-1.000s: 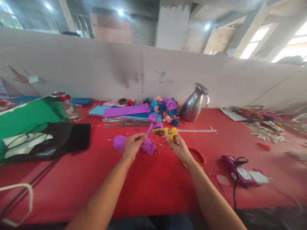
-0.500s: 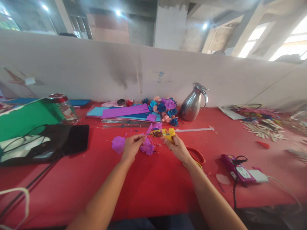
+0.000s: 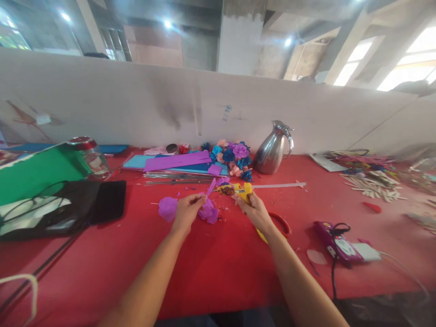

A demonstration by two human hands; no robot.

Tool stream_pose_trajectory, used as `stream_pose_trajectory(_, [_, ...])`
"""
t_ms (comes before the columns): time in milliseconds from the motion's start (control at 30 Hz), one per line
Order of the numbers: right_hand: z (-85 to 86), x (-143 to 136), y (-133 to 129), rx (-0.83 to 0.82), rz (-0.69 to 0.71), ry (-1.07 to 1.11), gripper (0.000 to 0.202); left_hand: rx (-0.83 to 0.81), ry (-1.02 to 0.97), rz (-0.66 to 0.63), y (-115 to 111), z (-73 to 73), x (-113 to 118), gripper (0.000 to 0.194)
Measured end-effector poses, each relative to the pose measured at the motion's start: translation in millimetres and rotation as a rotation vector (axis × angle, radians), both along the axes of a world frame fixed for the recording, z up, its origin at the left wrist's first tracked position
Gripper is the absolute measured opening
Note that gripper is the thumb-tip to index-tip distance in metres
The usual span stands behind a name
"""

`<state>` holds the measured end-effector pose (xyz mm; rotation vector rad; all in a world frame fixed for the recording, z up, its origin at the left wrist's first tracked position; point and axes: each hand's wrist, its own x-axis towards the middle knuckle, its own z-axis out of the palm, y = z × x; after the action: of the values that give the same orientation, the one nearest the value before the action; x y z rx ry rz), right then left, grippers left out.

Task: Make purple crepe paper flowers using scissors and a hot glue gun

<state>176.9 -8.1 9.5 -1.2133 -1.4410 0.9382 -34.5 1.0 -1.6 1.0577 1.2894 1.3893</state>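
My left hand (image 3: 188, 210) pinches a narrow purple paper strip (image 3: 211, 187) that sticks up past the fingertips. In my right hand (image 3: 254, 206) is a yellow glue gun (image 3: 244, 191), its nozzle pointing left toward the strip. A long translucent glue stick (image 3: 279, 185) juts from the gun's back end. Crumpled purple paper petals (image 3: 208, 212) lie beside my left fingers, and a rounded purple paper piece (image 3: 167, 209) lies left of that hand. Under my right wrist, partly hidden, are scissors with red handles (image 3: 281, 225).
Paper flowers (image 3: 235, 156), purple paper sheets (image 3: 179, 160) and thin wires (image 3: 170, 176) lie at the back. A steel jug (image 3: 272, 150) stands right of them. On the right is a purple power strip (image 3: 337, 243) with cords; at left, a glass jar (image 3: 91, 156) and a phone (image 3: 108, 202).
The purple strip now stands clear above my left fingertips, apart from the nozzle. The glue gun has shifted slightly right. Both hands keep their grips.
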Motion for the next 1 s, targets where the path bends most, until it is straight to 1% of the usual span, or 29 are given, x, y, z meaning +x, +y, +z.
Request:
stream_pose_trajectory(100, [9.1,18.1,5.8,-0.102,-0.103,0.051,0.034,-0.011,-0.036,0.017,-0.7,3.5,-0.1,0.033])
stream_pose_trajectory(200, [14.1,48.1,17.0,-0.259,-0.247,0.027,0.029,-0.031,-0.083,-0.002,-1.5,7.8,-0.3,0.034])
stream_pose_trajectory(267, [12.6,68.8,24.1,-0.384,-0.327,-0.083,0.024,-0.037,-0.118,-0.038,-2.4,10.6,-0.1,0.035])
stream_pose_trajectory(300, [10.7,78.0,26.6,-0.426,-0.367,-0.182,0.023,-0.039,-0.135,-0.052,-3.0,12.0,0.0,0.035])
stream_pose_trajectory(333, [8.6,85.9,28.1,-0.456,-0.412,-0.293,0.025,-0.039,-0.151,-0.061,-3.6,13.3,0.2,0.035])
stream_pose_trajectory(400, [5.6,95.8,28.1,-0.480,-0.486,-0.436,0.026,-0.037,-0.171,-0.070,-4.7,15.3,0.6,0.035])
stream_pose_trajectory(433, [5.5,96.9,26.9,-0.476,-0.530,-0.492,0.025,-0.035,-0.177,-0.073,-5.1,15.8,0.8,0.034])
stream_pose_trajectory(500, [8.7,88.8,23.5,-0.395,-0.637,-0.621,0.016,-0.038,-0.191,-0.082,-5.3,15.9,1.0,0.034])
stream_pose_trajectory(533, [11.6,79.2,22.0,-0.297,-0.680,-0.710,0.012,-0.039,-0.202,-0.091,-5.4,15.5,1.2,0.033])
stream_pose_trajectory(567, [14.8,66.0,21.1,-0.171,-0.695,-0.779,0.011,-0.038,-0.216,-0.103,-5.4,14.9,1.4,0.032])
stream_pose_trajectory(600, [17.9,49.6,21.0,-0.042,-0.622,-0.775,0.015,-0.031,-0.233,-0.120,-5.6,14.2,1.6,0.031])
stream_pose_trajectory(633, [20.5,31.1,21.5,0.049,-0.452,-0.701,0.018,-0.021,-0.250,-0.139,-5.9,13.6,1.9,0.030])
stream_pose_trajectory(667, [22.1,11.5,22.7,0.093,-0.288,-0.573,0.019,-0.009,-0.266,-0.158,-6.3,13.1,2.3,0.029])
stream_pose_trajectory(700, [22.7,-8.0,24.1,0.106,-0.129,-0.425,0.019,0.000,-0.280,-0.178,-6.9,12.9,2.6,0.027])
stream_pose_trajectory(733, [22.2,-26.1,25.3,0.096,-0.005,-0.268,0.019,0.004,-0.292,-0.193,-7.4,12.8,2.9,0.026])
stream_pose_trajectory(767, [20.9,-42.0,26.1,0.078,0.088,-0.121,0.019,0.007,-0.302,-0.203,-7.9,12.8,3.2,0.025])
stream_pose_trajectory(800, [19.0,-54.8,26.2,0.053,0.168,-0.019,0.019,0.010,-0.308,-0.208,-8.3,12.9,3.4,0.025])
stream_pose_trajectory(833, [16.8,-64.3,25.5,0.031,0.205,0.073,0.019,0.015,-0.310,-0.211,-8.4,12.8,3.5,0.024])
stream_pose_trajectory(900, [12.8,-74.0,22.2,-0.008,0.219,0.213,0.021,0.032,-0.299,-0.203,-8.4,12.4,3.9,0.024])
stream_pose_trajectory(1000, [10.3,-73.3,15.8,-0.035,0.187,0.312,0.024,0.037,-0.254,-0.188,-8.8,12.1,5.8,0.023])
